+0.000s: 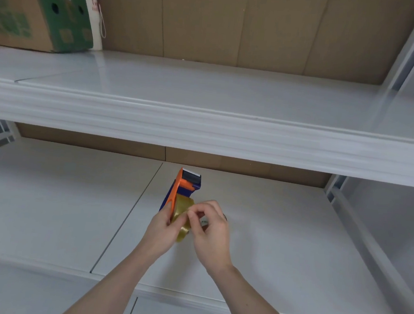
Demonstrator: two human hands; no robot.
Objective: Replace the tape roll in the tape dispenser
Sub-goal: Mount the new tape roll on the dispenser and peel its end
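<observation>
An orange and blue tape dispenser (182, 187) is held above the middle shelf, its cutter end pointing away from me. A yellowish clear tape roll (183, 211) sits on the dispenser's near end. My left hand (163, 228) grips the dispenser and the roll from the left. My right hand (211, 228) is at the roll's right side, thumb and forefinger pinched together at the roll's edge. Whether a tape end lies between those fingers I cannot make out. Part of the roll is hidden behind both hands.
White shelf boards: the middle shelf (281, 238) under my hands, an upper shelf (207, 89) above. A green and brown cardboard box (36, 6) and a white bag (93, 9) stand at the upper shelf's left. Brown cardboard backs the shelves. A white upright (410, 49) stands at right.
</observation>
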